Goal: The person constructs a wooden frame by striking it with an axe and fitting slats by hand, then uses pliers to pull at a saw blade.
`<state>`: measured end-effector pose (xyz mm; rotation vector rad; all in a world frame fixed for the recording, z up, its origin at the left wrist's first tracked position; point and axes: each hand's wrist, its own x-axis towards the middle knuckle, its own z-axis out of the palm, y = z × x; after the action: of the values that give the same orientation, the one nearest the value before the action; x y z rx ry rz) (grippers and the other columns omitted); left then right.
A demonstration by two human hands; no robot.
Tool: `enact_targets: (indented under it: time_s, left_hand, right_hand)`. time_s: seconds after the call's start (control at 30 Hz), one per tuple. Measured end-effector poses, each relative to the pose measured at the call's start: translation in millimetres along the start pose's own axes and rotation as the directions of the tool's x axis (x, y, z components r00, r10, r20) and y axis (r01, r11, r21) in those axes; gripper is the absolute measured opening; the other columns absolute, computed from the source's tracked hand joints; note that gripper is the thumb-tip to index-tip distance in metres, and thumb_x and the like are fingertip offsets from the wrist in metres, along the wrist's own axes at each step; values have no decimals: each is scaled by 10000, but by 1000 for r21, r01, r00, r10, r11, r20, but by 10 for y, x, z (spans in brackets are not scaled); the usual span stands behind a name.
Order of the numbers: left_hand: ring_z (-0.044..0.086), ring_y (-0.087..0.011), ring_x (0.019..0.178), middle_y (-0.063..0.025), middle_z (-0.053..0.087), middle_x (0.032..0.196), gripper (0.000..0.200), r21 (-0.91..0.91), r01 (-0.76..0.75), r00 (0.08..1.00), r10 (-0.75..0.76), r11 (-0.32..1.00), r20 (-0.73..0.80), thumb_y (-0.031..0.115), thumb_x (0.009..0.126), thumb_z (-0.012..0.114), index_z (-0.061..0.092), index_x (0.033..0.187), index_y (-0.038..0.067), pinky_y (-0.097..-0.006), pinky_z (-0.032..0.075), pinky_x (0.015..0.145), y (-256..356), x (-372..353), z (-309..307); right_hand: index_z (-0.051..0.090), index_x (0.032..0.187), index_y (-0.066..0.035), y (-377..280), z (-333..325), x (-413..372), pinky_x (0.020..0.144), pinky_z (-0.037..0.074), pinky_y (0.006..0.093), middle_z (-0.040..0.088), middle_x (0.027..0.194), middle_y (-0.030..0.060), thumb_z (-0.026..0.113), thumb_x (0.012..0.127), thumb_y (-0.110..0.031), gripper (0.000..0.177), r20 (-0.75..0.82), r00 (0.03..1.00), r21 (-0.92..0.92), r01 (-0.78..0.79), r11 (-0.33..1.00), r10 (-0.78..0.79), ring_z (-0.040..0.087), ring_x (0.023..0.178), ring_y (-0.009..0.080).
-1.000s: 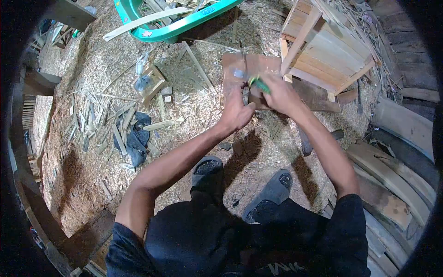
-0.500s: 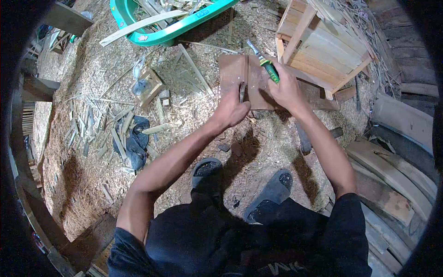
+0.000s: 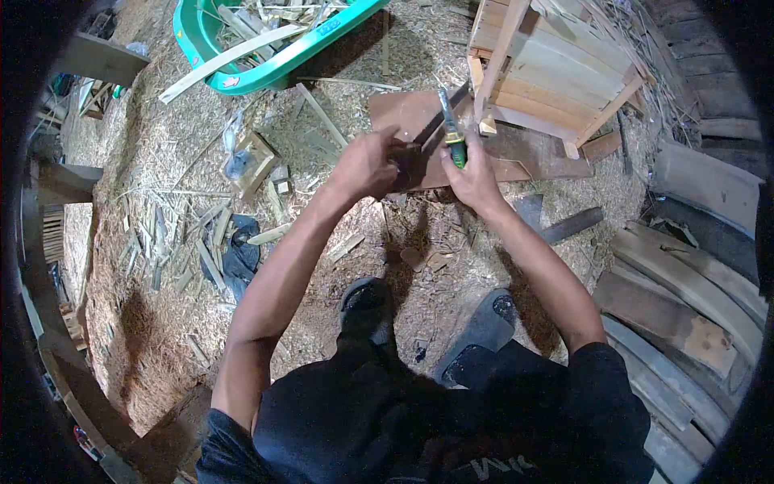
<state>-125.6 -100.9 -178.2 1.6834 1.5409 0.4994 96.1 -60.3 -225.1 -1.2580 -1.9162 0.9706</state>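
My right hand (image 3: 474, 179) grips a chisel (image 3: 454, 143) by its green and yellow handle, the metal blade pointing away from me. Opposite it, my left hand (image 3: 367, 164) is curled around the near end of a long, narrow dark strip (image 3: 442, 118). That strip slants up and to the right, passing behind the chisel blade. Beneath both hands lies a flat brown wooden board (image 3: 544, 155). Part of the board is hidden by my hands, and the left fingertips are partly out of sight.
A wooden crate-like frame (image 3: 556, 68) stands on the board's right side. A green tub (image 3: 270, 73) of wood offcuts sits at the back. Wood scraps (image 3: 211, 242) and a small wooden box (image 3: 256, 161) lie left. Curved planks (image 3: 685, 282) are stacked right; shavings cover the ground.
The dark strip has swung from nearly upright to slanting right. My left hand has shifted left and turned over, while the right hand with the chisel has come slightly left and nearer.
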Motion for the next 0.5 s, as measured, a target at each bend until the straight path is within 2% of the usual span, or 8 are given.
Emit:
enact_targets:
  time_s: [0.07, 0.1, 0.17, 0.23, 0.3, 0.37, 0.43, 0.5]
  left_hand:
    - [646, -339, 1103, -211, 618, 1250, 630, 41, -62, 997, 64, 997, -52, -22, 709, 583, 488, 1331, -39, -381, 520, 928, 8, -2, -73]
    - [637, -320, 1128, -207, 615, 1273, 614, 66, 10, 998, -6, 998, -62, -5, 731, 598, 492, 1335, -32, -379, 505, 961, 16, -2, -48]
    - [629, -307, 1146, -205, 619, 1269, 608, -41, 41, 995, -45, 998, -93, 1, 746, 599, 488, 1342, -29, -384, 499, 970, -41, -42, 77]
    - [643, -286, 1116, -204, 657, 1196, 517, -131, 36, 985, -58, 991, -165, 81, 799, 642, 543, 1297, -17, -404, 510, 936, 18, -120, 188]
    - [662, -290, 1058, -204, 666, 1167, 458, -96, 62, 993, -70, 993, -91, 150, 819, 667, 590, 1238, -17, -407, 518, 906, 94, -75, 198]
    - [682, -295, 957, -206, 679, 1115, 398, -141, 124, 991, -130, 982, -33, 264, 844, 695, 661, 1134, -6, -400, 527, 854, 245, -36, 157]
    - [684, -306, 940, -210, 679, 1098, 387, -73, 87, 992, -93, 994, -83, 246, 841, 691, 661, 1138, 0, -399, 529, 846, 115, 60, 279]
    - [682, -328, 907, -206, 682, 1032, 355, -90, -14, 991, 1, 996, -136, 211, 825, 699, 664, 1115, 9, -412, 531, 827, -46, 144, 392]
  right_hand:
    - [518, 1080, -1, -73, 32, 42, 761, 474, 437, 625, 906, 203, 649, 902, -258, 339, 5, 998, -29, -61, 998, 61, 625, 857, 342]
    - [522, 1072, -2, -75, 88, 65, 764, 473, 438, 629, 912, 199, 655, 904, -276, 347, -4, 991, -22, -130, 991, 130, 626, 862, 342]
    - [534, 1023, 1, 120, 295, 126, 777, 473, 450, 641, 912, 190, 680, 893, -333, 387, -72, 975, 137, -200, 970, 211, 633, 860, 337]
    - [537, 1009, 11, 150, 374, 194, 780, 475, 454, 643, 911, 194, 699, 877, -339, 408, -81, 933, 134, -337, 932, 349, 635, 861, 338]
    - [546, 1008, 30, 64, 402, 176, 790, 477, 451, 647, 911, 202, 723, 853, -345, 442, -87, 895, 151, -421, 894, 437, 636, 866, 350]
    - [552, 1020, 32, -96, 385, 134, 798, 479, 449, 651, 919, 200, 724, 849, -344, 447, -100, 903, 191, -395, 899, 418, 638, 877, 351]
    - [565, 1023, 29, 49, 481, 175, 809, 486, 436, 662, 929, 195, 719, 846, -324, 424, -112, 930, 234, -318, 919, 350, 647, 889, 327]
    - [581, 1003, -15, 263, 558, 170, 691, 474, 356, 630, 851, 97, 712, 873, -267, 312, -165, 940, 139, -279, 950, 300, 595, 756, 203]
